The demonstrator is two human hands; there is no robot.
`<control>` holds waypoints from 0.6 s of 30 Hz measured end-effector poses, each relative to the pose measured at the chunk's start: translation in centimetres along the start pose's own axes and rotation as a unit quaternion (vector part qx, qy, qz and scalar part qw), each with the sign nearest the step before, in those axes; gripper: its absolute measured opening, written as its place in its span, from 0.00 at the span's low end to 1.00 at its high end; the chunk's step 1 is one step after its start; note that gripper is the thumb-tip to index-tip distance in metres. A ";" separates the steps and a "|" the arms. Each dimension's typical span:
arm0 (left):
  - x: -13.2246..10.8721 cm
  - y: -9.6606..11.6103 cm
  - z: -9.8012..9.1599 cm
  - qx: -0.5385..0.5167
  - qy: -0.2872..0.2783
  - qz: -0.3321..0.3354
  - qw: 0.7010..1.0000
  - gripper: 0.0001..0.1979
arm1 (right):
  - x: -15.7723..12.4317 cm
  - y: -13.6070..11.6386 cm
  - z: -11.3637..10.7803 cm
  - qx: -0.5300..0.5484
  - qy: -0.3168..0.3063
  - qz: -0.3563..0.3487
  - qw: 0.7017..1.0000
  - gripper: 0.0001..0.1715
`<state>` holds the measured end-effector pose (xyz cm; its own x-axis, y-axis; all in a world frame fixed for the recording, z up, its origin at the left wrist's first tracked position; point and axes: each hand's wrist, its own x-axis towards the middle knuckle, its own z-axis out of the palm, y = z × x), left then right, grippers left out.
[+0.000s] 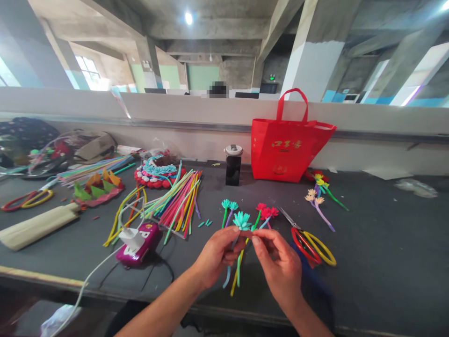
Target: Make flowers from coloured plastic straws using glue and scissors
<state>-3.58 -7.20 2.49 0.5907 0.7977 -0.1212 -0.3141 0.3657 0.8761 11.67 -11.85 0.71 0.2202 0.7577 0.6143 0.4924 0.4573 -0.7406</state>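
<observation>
My left hand (221, 252) is closed around the base of a turquoise flower (242, 220) with many short pointed petals. Close beside it, my right hand (278, 262) pinches thumb and fingers together just under the flower's right side; what lies between those fingertips is too small to make out. Behind the hands lie smaller turquoise flowers (229, 205) and red flowers (269, 212) on coloured stems. Yellow, green and blue stems (238, 271) stick out below, between my hands. To the right lie scissors (308, 245) with red and yellow handles.
Pipe-cleaner-like sticks (184, 199) fan out at left, near a purple power strip (142, 245) with a white plug (132, 238). A phone (233, 171) leans on a cup. Behind stands a red bag (289, 150); pale flowers (315, 196) lie before it.
</observation>
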 end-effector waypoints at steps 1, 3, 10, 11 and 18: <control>0.0 0.0 0.1 0.003 0.006 0.001 1.000 0.15 | 0.0 -0.1 0.0 -0.001 -0.002 -0.004 1.000 0.06; 0.0 0.0 0.1 0.003 0.011 -0.001 1.000 0.15 | 0.1 -0.2 0.0 -0.007 0.002 -0.009 1.000 0.06; -0.3 -0.1 0.5 0.004 -0.002 -0.007 1.000 0.17 | 0.1 0.1 -0.2 0.003 0.020 -0.011 1.000 0.06; -0.4 -0.2 0.7 0.009 -0.004 -0.002 1.000 0.18 | 0.1 0.1 -0.3 0.006 0.019 -0.013 1.000 0.06; -1.4 0.0 1.7 0.032 -0.024 0.028 0.999 0.19 | 0.0 -0.7 -1.0 0.053 0.014 -0.048 0.997 0.05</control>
<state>-3.16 -9.16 3.43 0.6096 0.7911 -0.0501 -0.2995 0.2884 0.9095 12.14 -12.64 1.49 0.2003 0.6957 0.6898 0.4209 0.5746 -0.7019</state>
